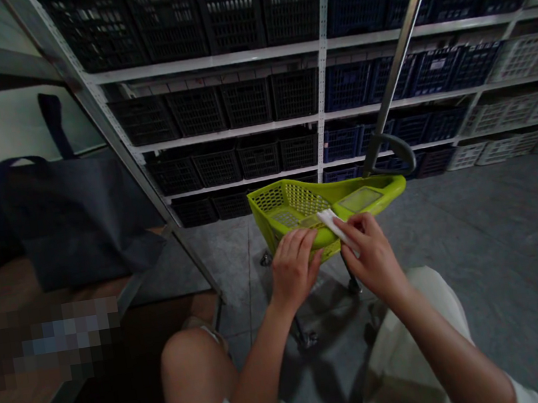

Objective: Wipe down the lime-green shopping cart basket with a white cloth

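A lime-green plastic basket [301,198] with perforated walls stands on a wheeled metal frame in the middle of the view. My left hand [295,266] grips its near rim, fingers curled over the edge. Pinched in my right hand [368,252] is a folded white cloth [331,220], which touches the green rim just right of my left hand. A clear panel [360,199] lies in the green handle part beyond my right fingers. Behind it rises a metal pole with a dark looped handle [397,154].
Shelves [218,61] of black, blue and white crates run across the back. On the left, a wooden table [3,288] carries a dark bag [79,216]. My knees are below the basket, near its wheels [308,339].
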The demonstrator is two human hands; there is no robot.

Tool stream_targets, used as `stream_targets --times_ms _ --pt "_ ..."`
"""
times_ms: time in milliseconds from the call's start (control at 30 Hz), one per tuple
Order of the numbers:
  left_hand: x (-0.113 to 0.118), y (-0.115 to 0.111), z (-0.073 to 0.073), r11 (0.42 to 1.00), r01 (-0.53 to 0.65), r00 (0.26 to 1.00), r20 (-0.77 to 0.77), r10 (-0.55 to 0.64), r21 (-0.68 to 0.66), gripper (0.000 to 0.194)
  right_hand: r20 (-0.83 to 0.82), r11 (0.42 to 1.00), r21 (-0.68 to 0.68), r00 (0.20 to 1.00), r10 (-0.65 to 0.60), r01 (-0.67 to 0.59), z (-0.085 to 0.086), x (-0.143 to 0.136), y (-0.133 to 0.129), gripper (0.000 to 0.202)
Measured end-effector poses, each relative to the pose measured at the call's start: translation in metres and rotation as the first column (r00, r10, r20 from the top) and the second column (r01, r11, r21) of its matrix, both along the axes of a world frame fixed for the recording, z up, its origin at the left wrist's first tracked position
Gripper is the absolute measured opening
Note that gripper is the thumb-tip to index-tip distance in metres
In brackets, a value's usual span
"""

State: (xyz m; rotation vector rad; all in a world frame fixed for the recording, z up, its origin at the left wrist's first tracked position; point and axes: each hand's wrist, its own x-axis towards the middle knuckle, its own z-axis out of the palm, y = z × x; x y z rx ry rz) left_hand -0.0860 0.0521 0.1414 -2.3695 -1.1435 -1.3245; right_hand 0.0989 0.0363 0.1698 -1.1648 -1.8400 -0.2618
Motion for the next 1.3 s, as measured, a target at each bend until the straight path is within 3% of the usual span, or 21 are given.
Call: stream_targets --times_ms 133,233,333,433,633,700,800,867,1067,1133,1233,1300 --pt "0.0 0.001 -0.003 0.999 -0.009 1.0 -0.024 0.009 0.034 0.038 0.241 0.993 0.03 0.965 0.105 -0.116 -0.011 -0.012 -0.002 0.065" --pt "0.0 0.001 -0.003 0.998 -0.006 1.0 -0.021 0.007 0.059 0.038 0.333 0.981 0.027 0.927 0.17 -0.19 -0.015 0.0 0.006 0.071" --pt "0.0 0.001 -0.002 0.998 0.003 1.0 -0.015 -0.002 0.061 0.039 0.247 0.992 0.124 0.969 0.003 -0.035 -0.017 0.019 0.016 0.07" --pt "0.003 0.001 -0.003 0.998 -0.003 1.0 -0.006 0.004 0.068 0.039 0.107 0.981 0.142 0.983 -0.146 0.131 -0.02 0.017 0.014 0.07" --pt "0.001 0.005 -0.008 0.992 -0.031 0.999 -0.008 0.032 0.124 0.041 0.17 0.993 0.014 0.979 0.117 -0.121 -0.024 -0.016 -0.01 0.071" --pt "-0.001 0.005 -0.009 0.993 -0.023 0.999 -0.029 0.026 0.118 0.047 0.153 0.997 0.047 0.986 0.06 -0.068 -0.025 -0.006 -0.002 0.071" --pt "0.0 0.005 -0.014 0.984 -0.032 0.999 -0.034 0.039 0.178 0.057 0.021 0.986 0.092 0.99 -0.14 0.137 -0.026 0.015 0.014 0.068" --pt "0.004 0.005 -0.02 0.969 -0.051 0.998 -0.011 0.055 0.243 0.061 -0.034 0.98 0.084 0.983 -0.18 0.182 -0.027 0.012 0.014 0.066" --pt "0.013 0.001 -0.036 0.951 -0.145 0.989 0.058 0.134 0.272 0.066 0.131 0.99 0.009 0.982 0.135 -0.137 -0.034 -0.027 -0.016 0.072" --pt "0.012 -0.001 -0.036 0.956 -0.143 0.99 0.041 0.137 0.257 0.067 0.11 0.996 0.046 0.991 0.073 -0.078 -0.036 -0.015 -0.008 0.073" --pt "0.011 -0.004 -0.035 0.964 -0.13 0.991 0.008 0.132 0.234 0.069 -0.044 0.98 0.116 0.986 -0.159 0.163 -0.037 0.01 0.012 0.07" --pt "0.013 -0.004 -0.036 0.965 -0.137 0.99 0.013 0.137 0.222 0.069 -0.104 0.965 0.121 0.969 -0.222 0.234 -0.037 0.012 0.015 0.069"
